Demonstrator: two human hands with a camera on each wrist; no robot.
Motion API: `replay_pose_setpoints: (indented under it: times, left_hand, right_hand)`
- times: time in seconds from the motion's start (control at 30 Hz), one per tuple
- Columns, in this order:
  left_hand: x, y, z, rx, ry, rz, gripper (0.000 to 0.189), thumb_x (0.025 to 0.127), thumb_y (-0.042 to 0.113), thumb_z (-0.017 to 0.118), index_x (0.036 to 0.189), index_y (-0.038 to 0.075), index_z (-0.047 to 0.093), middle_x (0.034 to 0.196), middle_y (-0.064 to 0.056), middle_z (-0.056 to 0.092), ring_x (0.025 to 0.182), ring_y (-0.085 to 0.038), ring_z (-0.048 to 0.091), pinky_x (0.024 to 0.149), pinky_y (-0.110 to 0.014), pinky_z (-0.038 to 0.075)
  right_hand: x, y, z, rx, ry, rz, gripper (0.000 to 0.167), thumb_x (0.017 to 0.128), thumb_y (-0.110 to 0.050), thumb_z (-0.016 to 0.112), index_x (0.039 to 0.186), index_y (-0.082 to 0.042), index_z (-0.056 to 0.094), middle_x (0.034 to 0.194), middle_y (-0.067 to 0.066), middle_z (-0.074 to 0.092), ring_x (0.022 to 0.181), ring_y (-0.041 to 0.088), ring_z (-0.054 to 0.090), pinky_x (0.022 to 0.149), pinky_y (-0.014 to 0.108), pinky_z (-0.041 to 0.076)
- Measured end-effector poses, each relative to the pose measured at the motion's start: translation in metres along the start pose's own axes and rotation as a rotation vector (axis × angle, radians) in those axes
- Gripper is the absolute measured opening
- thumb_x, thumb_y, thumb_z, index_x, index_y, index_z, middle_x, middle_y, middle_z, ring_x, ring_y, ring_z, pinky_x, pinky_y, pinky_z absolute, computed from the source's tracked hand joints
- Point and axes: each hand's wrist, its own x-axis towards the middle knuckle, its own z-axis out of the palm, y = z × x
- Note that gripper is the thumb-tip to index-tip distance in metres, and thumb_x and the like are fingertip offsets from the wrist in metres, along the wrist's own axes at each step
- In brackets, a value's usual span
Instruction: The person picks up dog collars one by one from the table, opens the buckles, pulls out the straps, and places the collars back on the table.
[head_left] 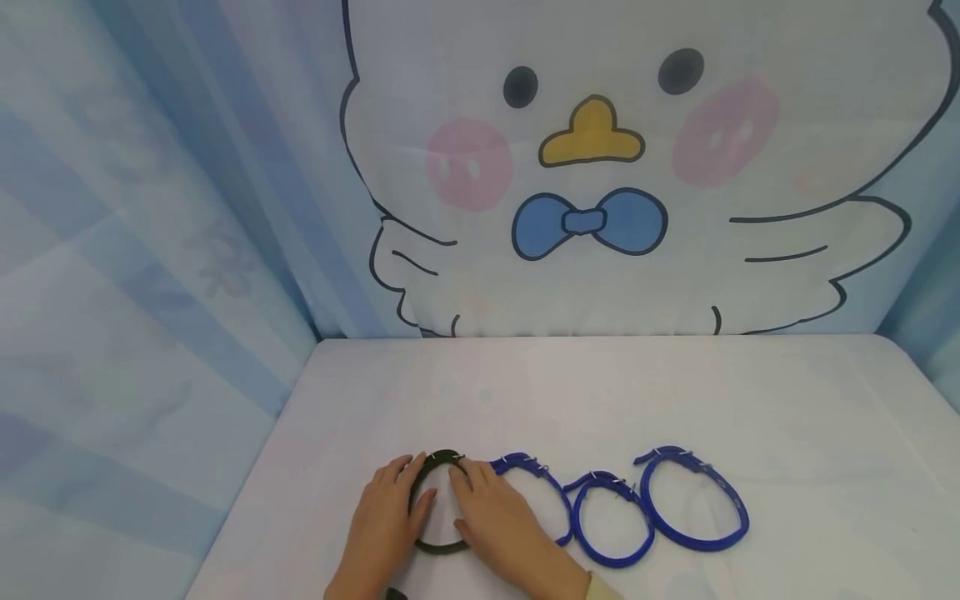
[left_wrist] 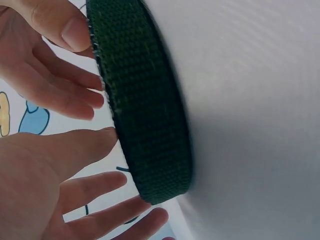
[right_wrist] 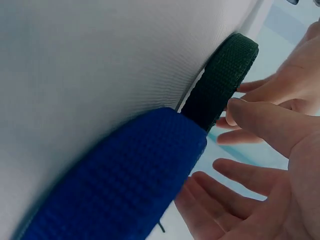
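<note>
A dark green webbing collar, buckled into a ring, stands on its edge on the table. My left hand lies at its left side, fingers loosely extended; in the left wrist view its thumb touches the collar's edge. My right hand is at the ring's right side, its fingers reaching over the upper right rim and hiding part of it. Beside that hand stands a blue collar, its left part covered by the hand. In the right wrist view this blue collar meets the green collar.
Two more buckled blue collars follow to the right, a smaller one and a larger one, forming a row. The white table ends at a back curtain with a cartoon print. Another curtain hangs at left.
</note>
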Motion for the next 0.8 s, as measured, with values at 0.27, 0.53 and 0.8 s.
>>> replay_pose_setpoints:
  times: [0.27, 0.53, 0.8]
  left_hand:
    - [0.002, -0.003, 0.005, -0.026, -0.007, -0.039, 0.052, 0.088, 0.026, 0.076, 0.134, 0.007, 0.059, 0.123, -0.014, 0.063, 0.110, -0.031, 0.061, 0.090, -0.049, 0.053]
    - [0.009, 0.001, 0.008, 0.012, -0.053, -0.107, 0.049, 0.086, 0.011, 0.076, 0.132, 0.008, 0.060, 0.114, -0.010, 0.065, 0.103, -0.025, 0.064, 0.089, -0.043, 0.056]
    - [0.011, -0.004, 0.008, -0.034, -0.053, -0.087, 0.045, 0.084, -0.001, 0.073, 0.128, 0.006, 0.062, 0.106, -0.008, 0.067, 0.098, -0.023, 0.065, 0.087, -0.042, 0.056]
  right_hand:
    - [0.002, 0.000, 0.003, -0.033, -0.017, 0.007, 0.064, 0.082, -0.026, 0.082, 0.134, 0.002, 0.057, 0.136, 0.018, 0.055, 0.127, 0.028, 0.053, 0.105, 0.036, 0.049]
    - [0.003, 0.001, 0.006, -0.034, -0.033, 0.011, 0.064, 0.081, -0.025, 0.082, 0.134, 0.002, 0.056, 0.137, 0.019, 0.054, 0.127, 0.028, 0.053, 0.104, 0.034, 0.050]
    - [0.003, -0.001, 0.006, -0.060, -0.011, 0.005, 0.062, 0.081, -0.024, 0.083, 0.130, 0.005, 0.058, 0.136, 0.019, 0.055, 0.126, 0.027, 0.053, 0.102, 0.030, 0.051]
